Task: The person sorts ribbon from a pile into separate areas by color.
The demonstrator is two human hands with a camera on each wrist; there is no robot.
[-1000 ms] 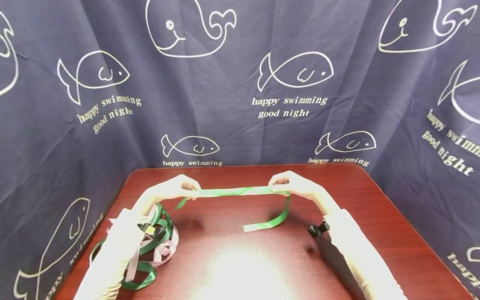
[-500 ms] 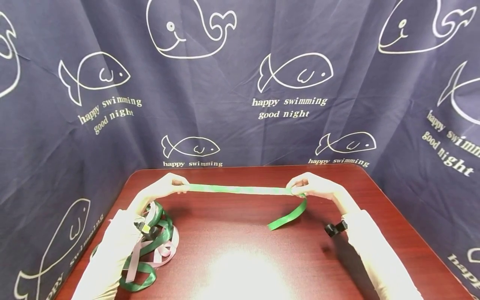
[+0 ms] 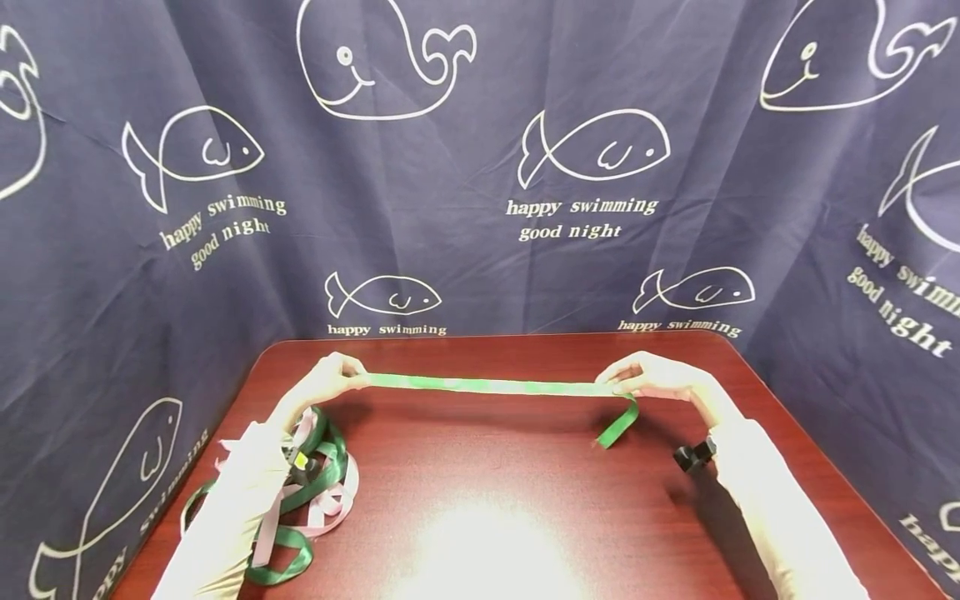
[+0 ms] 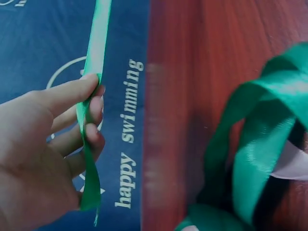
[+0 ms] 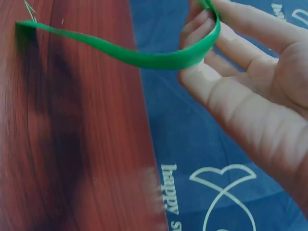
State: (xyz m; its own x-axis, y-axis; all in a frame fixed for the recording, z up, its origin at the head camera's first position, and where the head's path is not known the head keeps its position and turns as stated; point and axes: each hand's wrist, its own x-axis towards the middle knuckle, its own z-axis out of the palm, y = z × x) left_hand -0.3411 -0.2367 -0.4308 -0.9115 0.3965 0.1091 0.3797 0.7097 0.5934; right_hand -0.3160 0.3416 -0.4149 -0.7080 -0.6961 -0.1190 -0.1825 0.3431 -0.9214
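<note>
Clamped at two spots: pinching a narrow, glossy bright-green satin ribbon (image 3: 480, 386) between thumb and fingers of the bare left hand (image 3: 326, 382), and likewise of the bare right hand (image 3: 663, 379). Drawn nearly straight between the two, above the far part of the red-brown wood-grain table (image 3: 420, 450). Spread wider than a second ago, both hands farther apart; now showing a longer span and, in the head view, a shorter curled tail (image 3: 618, 425) below the right hand. Note also a short loose end (image 4: 90, 187) below the left-hand pinch, in the left wrist view. Judged close to full stretch, with little ribbon to spare outside the grip. See, beside and partly hidden by the pale left sleeve (image 3: 225, 521), tangled loops of dark-green satin ribbon (image 3: 313, 489) and flat pale-pink ribbon (image 3: 267, 533); cannot tell whether touching the sleeve.
</note>
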